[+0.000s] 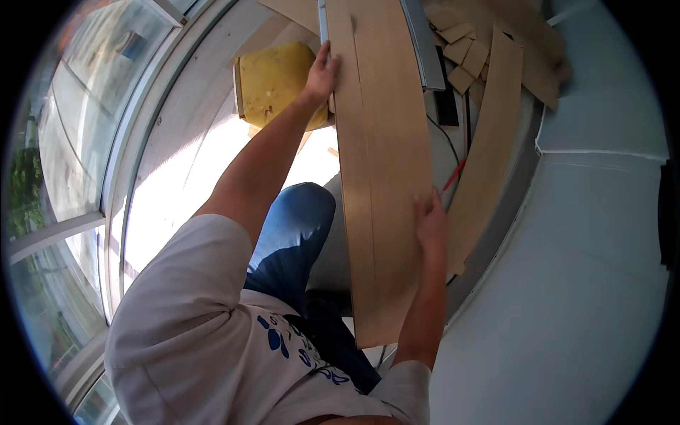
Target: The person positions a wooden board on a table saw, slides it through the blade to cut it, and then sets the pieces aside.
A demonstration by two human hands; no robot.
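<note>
A long, light-brown wooden plank (389, 177) with a lengthwise seam runs from the top of the view down toward my body. My left hand (324, 76) is closed on its left edge, far up the board. Lower down, my right hand (431, 219) grips the right edge. Close to the right fingertips is a thin red stick (454, 176), perhaps a pencil; I cannot tell whether those fingers hold it or it lies behind them. The plank hides the floor beneath and the palms' undersides.
A worn yellow box-like seat or container (276, 83) stands beyond my left arm. On the right lie another plank (492, 149), several small wood offcuts (467, 57) and a dark cable (448, 134). A grey metal piece (423, 46) borders the plank. Windows (78, 142) line the left, a pale wall (567, 283) the right.
</note>
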